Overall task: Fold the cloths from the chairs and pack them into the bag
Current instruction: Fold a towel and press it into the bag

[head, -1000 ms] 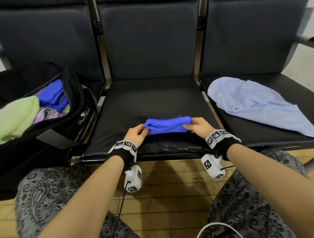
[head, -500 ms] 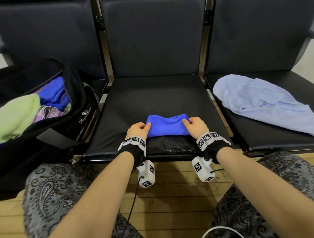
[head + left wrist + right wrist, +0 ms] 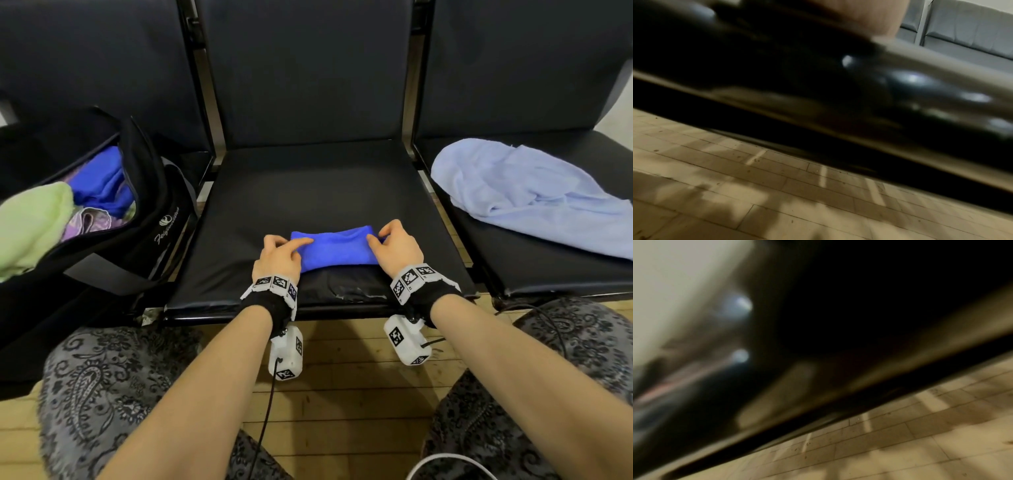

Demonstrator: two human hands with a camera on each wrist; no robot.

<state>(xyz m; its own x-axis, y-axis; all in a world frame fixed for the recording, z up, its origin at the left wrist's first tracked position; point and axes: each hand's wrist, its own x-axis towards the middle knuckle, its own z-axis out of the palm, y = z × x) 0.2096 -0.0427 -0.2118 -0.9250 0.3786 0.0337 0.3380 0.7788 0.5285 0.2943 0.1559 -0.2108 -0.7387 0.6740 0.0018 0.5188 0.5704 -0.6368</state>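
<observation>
the folded blue cloth (image 3: 337, 248) lies on the middle seat (image 3: 308, 185); your left hand (image 3: 277, 258) rests loose fingers on one end, your right hand (image 3: 399, 251) pinches the other. flatten both ends evenly before lifting.

Perhaps waiting room: 3 linked seats (image 3: 308, 178).

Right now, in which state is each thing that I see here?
Bright blue towelling cloth, folded, lying on the middle seat.
Pale blue cloth, unfolded, crumpled on the right seat.
Black fabric bag, open, cloths inside.
Left hand, fingers resting on the blue cloth's left end.
Right hand, pinching its right end.
</observation>
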